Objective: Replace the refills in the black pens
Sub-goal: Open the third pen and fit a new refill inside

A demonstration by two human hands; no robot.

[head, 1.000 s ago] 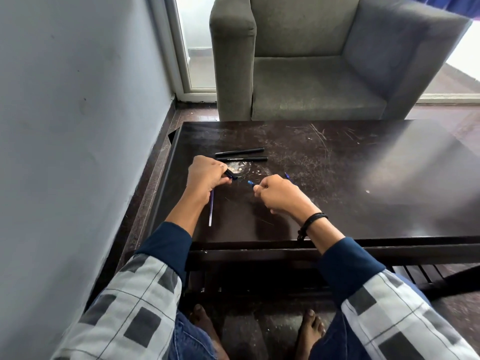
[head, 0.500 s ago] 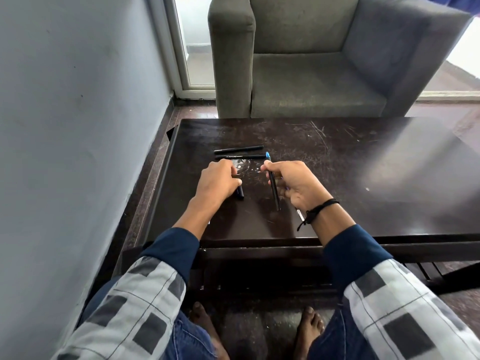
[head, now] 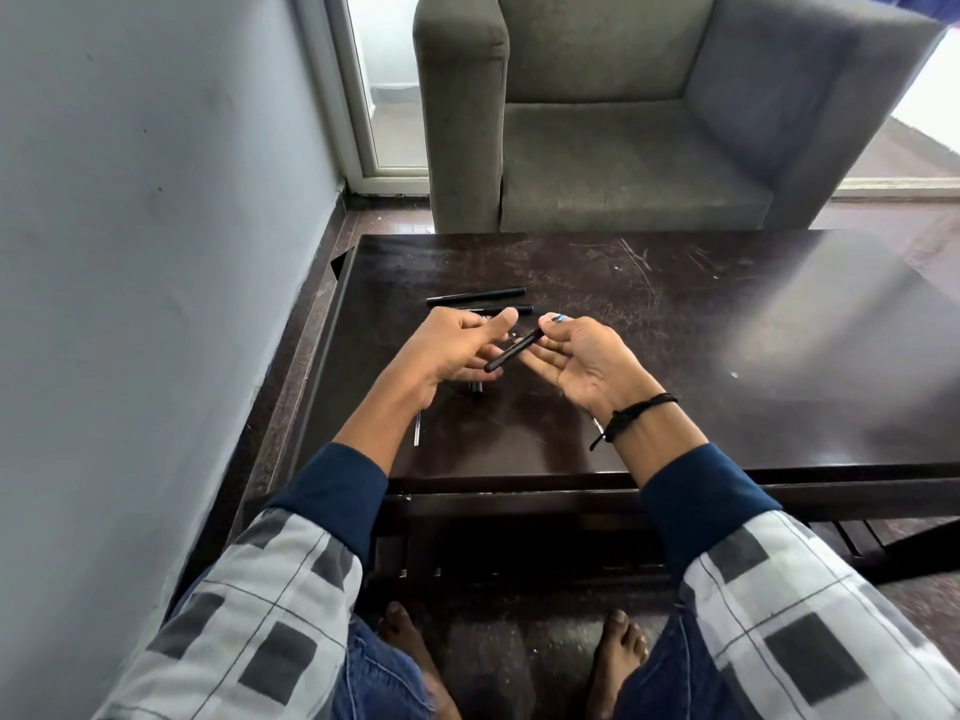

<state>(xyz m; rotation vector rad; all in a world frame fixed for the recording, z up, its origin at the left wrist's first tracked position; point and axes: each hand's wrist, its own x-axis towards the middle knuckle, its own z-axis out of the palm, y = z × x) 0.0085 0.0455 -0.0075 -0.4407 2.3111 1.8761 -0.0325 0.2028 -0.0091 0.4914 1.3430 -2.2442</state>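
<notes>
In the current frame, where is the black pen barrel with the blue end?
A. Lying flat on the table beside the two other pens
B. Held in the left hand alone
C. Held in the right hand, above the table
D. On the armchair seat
C: the right hand pinches the black pen barrel near its blue end, slanting above the table; the left hand is open beside it.

Grey armchair (head: 623, 148) behind dark table (head: 675, 330)
</notes>
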